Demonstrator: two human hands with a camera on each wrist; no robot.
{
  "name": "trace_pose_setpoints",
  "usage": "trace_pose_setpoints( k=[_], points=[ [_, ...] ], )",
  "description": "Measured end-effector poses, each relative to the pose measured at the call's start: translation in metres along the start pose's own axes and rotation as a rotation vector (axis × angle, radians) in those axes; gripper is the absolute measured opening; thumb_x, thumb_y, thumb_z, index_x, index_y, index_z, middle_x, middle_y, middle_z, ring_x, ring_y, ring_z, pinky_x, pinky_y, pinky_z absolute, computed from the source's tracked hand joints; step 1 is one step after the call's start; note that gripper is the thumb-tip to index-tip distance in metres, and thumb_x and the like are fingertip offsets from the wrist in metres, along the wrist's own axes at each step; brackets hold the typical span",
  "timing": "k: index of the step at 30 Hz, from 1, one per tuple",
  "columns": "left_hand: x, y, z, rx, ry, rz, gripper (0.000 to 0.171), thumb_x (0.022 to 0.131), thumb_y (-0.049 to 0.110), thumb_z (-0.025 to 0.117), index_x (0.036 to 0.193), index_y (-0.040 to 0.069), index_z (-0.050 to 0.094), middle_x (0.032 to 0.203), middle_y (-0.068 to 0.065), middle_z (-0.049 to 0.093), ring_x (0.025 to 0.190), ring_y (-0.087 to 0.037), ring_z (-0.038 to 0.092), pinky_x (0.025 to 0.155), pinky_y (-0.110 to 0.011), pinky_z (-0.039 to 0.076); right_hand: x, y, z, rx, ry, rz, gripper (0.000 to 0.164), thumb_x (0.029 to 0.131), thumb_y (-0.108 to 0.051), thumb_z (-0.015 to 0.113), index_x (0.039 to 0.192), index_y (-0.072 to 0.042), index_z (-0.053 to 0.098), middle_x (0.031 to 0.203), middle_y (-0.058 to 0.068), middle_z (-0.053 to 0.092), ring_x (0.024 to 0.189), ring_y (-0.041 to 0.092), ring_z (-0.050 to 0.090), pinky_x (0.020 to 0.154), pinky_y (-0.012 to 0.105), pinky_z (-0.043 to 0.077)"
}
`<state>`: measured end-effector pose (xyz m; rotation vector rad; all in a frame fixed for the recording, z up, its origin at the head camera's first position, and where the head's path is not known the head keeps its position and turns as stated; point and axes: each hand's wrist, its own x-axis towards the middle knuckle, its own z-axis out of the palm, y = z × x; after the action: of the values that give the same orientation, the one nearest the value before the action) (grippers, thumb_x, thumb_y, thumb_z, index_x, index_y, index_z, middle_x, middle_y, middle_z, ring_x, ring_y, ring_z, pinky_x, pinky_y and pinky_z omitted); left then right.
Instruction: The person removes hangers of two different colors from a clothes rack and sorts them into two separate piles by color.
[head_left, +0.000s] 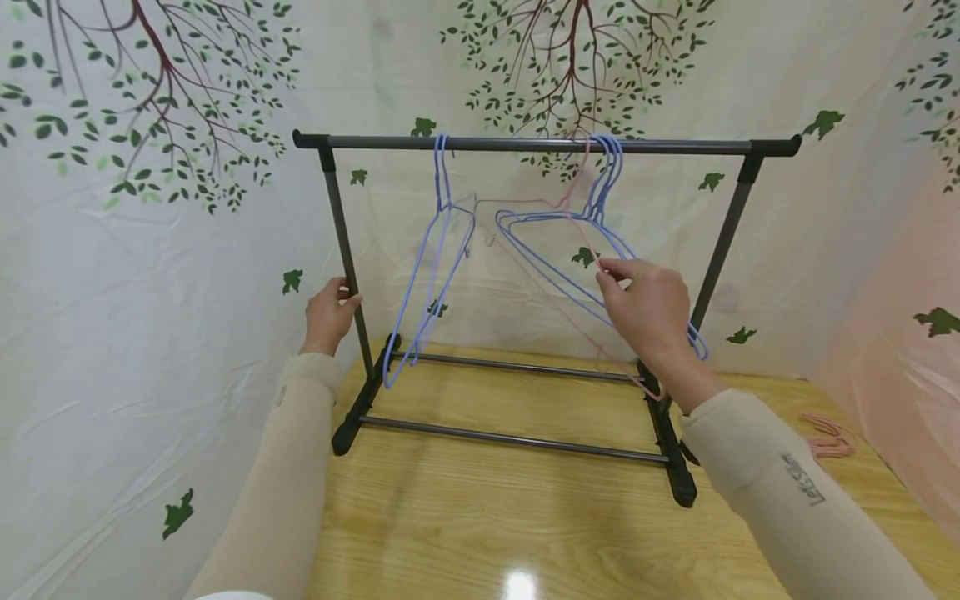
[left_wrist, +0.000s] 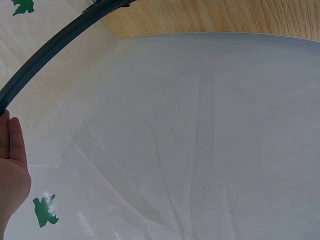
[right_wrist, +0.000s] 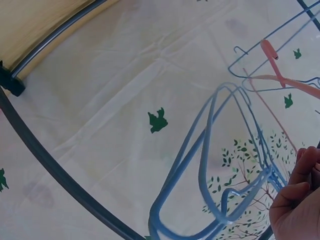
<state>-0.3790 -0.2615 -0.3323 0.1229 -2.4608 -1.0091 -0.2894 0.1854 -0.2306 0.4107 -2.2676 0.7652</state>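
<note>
My right hand pinches one shoulder of a thin pink clothes hanger between thumb and fingers. The hanger's hook is up at the top rail of a black clothes rack; I cannot tell whether it rests over it. Blue hangers hang just beside it, also seen as blue hangers in the right wrist view. Farther left on the rail hang more blue hangers. My left hand grips the rack's left post, thumb in front; the left wrist view shows only part of that hand.
Several pink hangers lie on the wood-look floor at the right. Black feet and two lower bars form the rack's base. A pale wall covering with leaf prints stands behind and at the left.
</note>
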Motion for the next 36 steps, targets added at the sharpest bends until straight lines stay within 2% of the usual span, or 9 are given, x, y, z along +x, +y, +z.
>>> trace_pose_setpoints(
  k=[4,10,13,15,20,23,28,32,36],
  points=[
    [0.001,-0.001,0.000,0.000,0.006,0.004,0.042,0.104,0.021,0.055,0.140,0.001,0.048,0.130,-0.025,0.060,0.123,-0.042,0.052,0.102,-0.054,0.041,-0.002,0.001,-0.005,0.017,0.025,0.018,0.024,0.097,-0.017,0.063,0.115,-0.008,0.075,0.097,0.011,0.075,0.035,0.010,0.030,0.041,0.029,0.020],
    [0.001,-0.001,0.000,0.006,0.021,0.006,0.040,0.103,0.020,0.056,0.137,0.000,0.050,0.128,-0.025,0.061,0.123,-0.042,0.053,0.104,-0.053,0.040,-0.007,0.007,-0.009,0.042,0.088,0.022,0.023,0.096,-0.017,0.065,0.113,-0.007,0.076,0.098,0.011,0.075,0.054,0.016,0.057,0.046,0.026,0.032],
    [0.001,-0.001,0.000,0.001,0.017,-0.002,0.040,0.103,0.020,0.056,0.137,0.000,0.050,0.129,-0.025,0.061,0.123,-0.042,0.053,0.103,-0.053,0.040,-0.011,0.011,-0.010,0.064,0.110,0.017,0.023,0.097,-0.018,0.065,0.113,-0.006,0.076,0.097,0.012,0.075,0.060,0.021,0.062,0.051,0.023,0.036],
    [0.001,-0.001,-0.001,-0.002,0.012,-0.006,0.040,0.103,0.020,0.055,0.137,0.000,0.050,0.129,-0.025,0.061,0.123,-0.042,0.053,0.103,-0.054,0.041,-0.015,0.014,-0.011,0.082,0.123,0.016,0.023,0.096,-0.018,0.065,0.113,-0.006,0.076,0.096,0.012,0.075,0.062,0.018,0.061,0.055,0.021,0.037],
    [-0.001,-0.003,-0.001,-0.003,0.001,-0.004,0.041,0.104,0.020,0.055,0.139,0.000,0.049,0.131,-0.025,0.060,0.123,-0.043,0.052,0.102,-0.054,0.041,-0.028,0.026,-0.008,0.135,0.180,-0.021,0.020,0.094,-0.013,0.069,0.111,-0.007,0.077,0.094,0.011,0.075,0.060,-0.008,0.051,0.057,0.014,0.038],
    [-0.001,-0.002,-0.001,-0.006,-0.002,0.000,0.041,0.104,0.020,0.055,0.138,0.000,0.049,0.130,-0.026,0.060,0.122,-0.043,0.052,0.102,-0.055,0.041,-0.036,0.034,-0.007,0.184,0.235,-0.065,0.019,0.091,-0.008,0.072,0.108,-0.006,0.078,0.089,0.012,0.074,0.060,-0.018,0.047,0.056,0.008,0.038],
    [-0.001,-0.003,-0.001,-0.009,-0.005,-0.005,0.041,0.104,0.021,0.054,0.138,0.000,0.049,0.130,-0.025,0.060,0.122,-0.043,0.053,0.102,-0.055,0.041,-0.049,0.042,-0.011,0.263,0.322,-0.152,0.019,0.085,0.004,0.073,0.104,0.001,0.077,0.084,0.016,0.073,0.060,-0.015,0.050,0.058,0.005,0.038],
    [0.000,-0.003,-0.002,-0.004,-0.001,-0.001,0.041,0.104,0.021,0.054,0.138,0.000,0.049,0.130,-0.025,0.060,0.123,-0.043,0.052,0.103,-0.055,0.040,-0.056,0.048,-0.019,0.274,0.371,-0.192,0.021,0.080,0.012,0.073,0.099,0.005,0.077,0.078,0.018,0.070,0.061,-0.011,0.047,0.057,0.006,0.035],
    [0.002,-0.002,0.001,0.002,0.003,0.009,0.041,0.104,0.020,0.054,0.138,-0.001,0.049,0.129,-0.026,0.060,0.122,-0.043,0.052,0.103,-0.054,0.040,-0.062,0.069,-0.024,0.269,0.397,-0.193,0.022,0.079,0.014,0.074,0.099,0.004,0.077,0.077,0.003,0.070,0.062,-0.009,0.047,0.057,0.008,0.034]
  ],
)
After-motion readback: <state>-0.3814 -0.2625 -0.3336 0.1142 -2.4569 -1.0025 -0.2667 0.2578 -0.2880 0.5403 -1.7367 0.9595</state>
